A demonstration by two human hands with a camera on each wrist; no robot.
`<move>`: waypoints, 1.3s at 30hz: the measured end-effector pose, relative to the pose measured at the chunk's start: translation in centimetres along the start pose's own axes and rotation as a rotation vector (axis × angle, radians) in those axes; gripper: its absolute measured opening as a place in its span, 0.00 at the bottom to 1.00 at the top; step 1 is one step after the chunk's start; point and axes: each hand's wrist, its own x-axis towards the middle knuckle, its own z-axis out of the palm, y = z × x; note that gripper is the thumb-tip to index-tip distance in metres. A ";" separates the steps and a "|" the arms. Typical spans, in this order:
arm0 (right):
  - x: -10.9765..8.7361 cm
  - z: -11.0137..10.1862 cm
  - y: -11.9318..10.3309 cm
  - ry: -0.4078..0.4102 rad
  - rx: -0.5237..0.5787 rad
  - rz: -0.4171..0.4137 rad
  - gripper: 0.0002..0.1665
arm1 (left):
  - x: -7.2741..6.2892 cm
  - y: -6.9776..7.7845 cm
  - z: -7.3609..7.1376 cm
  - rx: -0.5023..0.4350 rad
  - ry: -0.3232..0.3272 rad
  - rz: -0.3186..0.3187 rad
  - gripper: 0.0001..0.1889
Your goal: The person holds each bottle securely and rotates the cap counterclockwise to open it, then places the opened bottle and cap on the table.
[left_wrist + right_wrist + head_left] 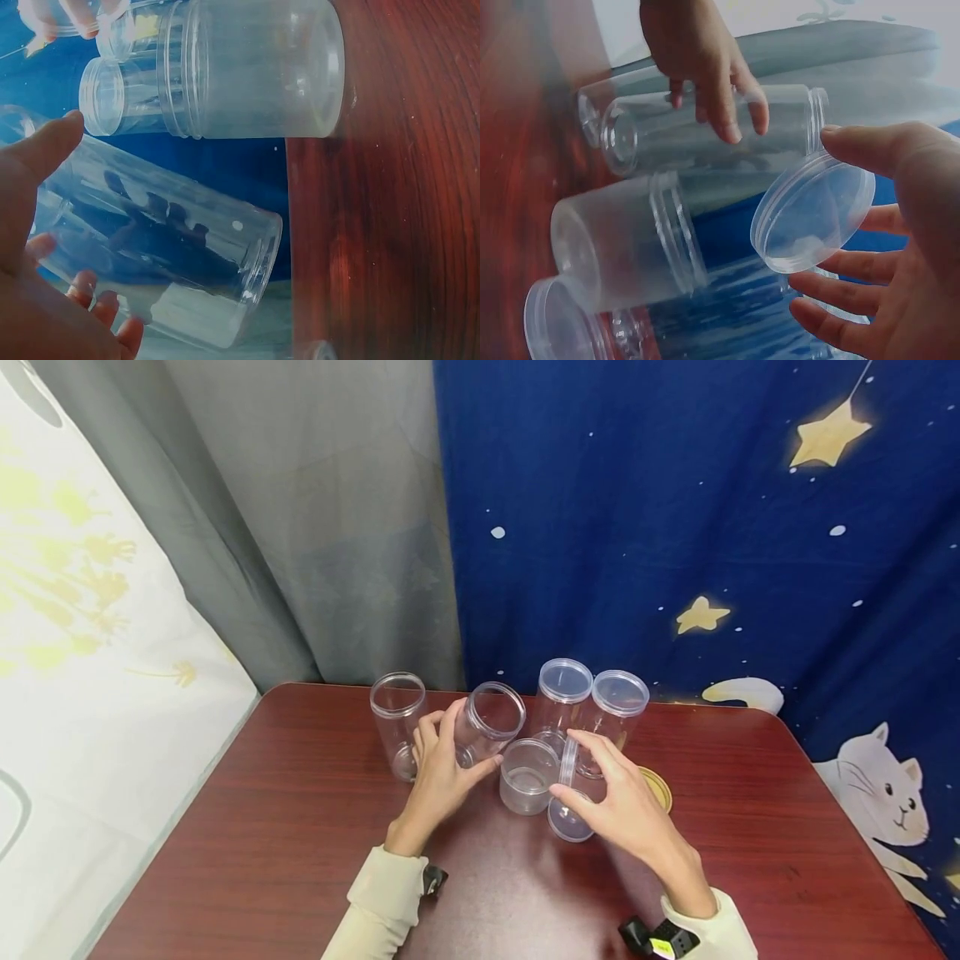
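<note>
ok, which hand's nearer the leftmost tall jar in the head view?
Left. The left hand is just to the right of the leftmost tall jar, holding the tilted jar; the right hand is farther off, beyond the short jar.

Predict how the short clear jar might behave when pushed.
The short clear jar probably feels light, since it looks empty and see-through. Standing upright, low and broad, it would likely slide before tipping. Its smooth sides may be slippery.

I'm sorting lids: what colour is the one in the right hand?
The lid is clear and colourless, best seen in the right wrist view.
</note>
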 end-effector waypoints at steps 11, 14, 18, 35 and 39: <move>-0.7 -0.3 2.0 -0.036 -0.033 0.023 0.43 | 0.2 0.1 -0.1 0.014 0.005 -0.096 0.50; -0.9 -0.3 2.4 -0.037 -0.058 0.040 0.43 | 0.2 0.0 -0.1 0.004 0.001 -0.129 0.50; -1.1 -0.4 2.8 -0.037 -0.083 0.055 0.43 | 0.2 -0.1 -0.1 0.009 -0.001 -0.139 0.50; -2.0 -2.7 6.3 -0.305 0.089 0.138 0.40 | 0.3 -0.4 0.3 -0.013 -0.001 -0.191 0.50; -2.2 -3.1 7.5 -0.358 0.128 0.155 0.40 | 0.3 -0.5 0.4 -0.016 -0.005 -0.200 0.50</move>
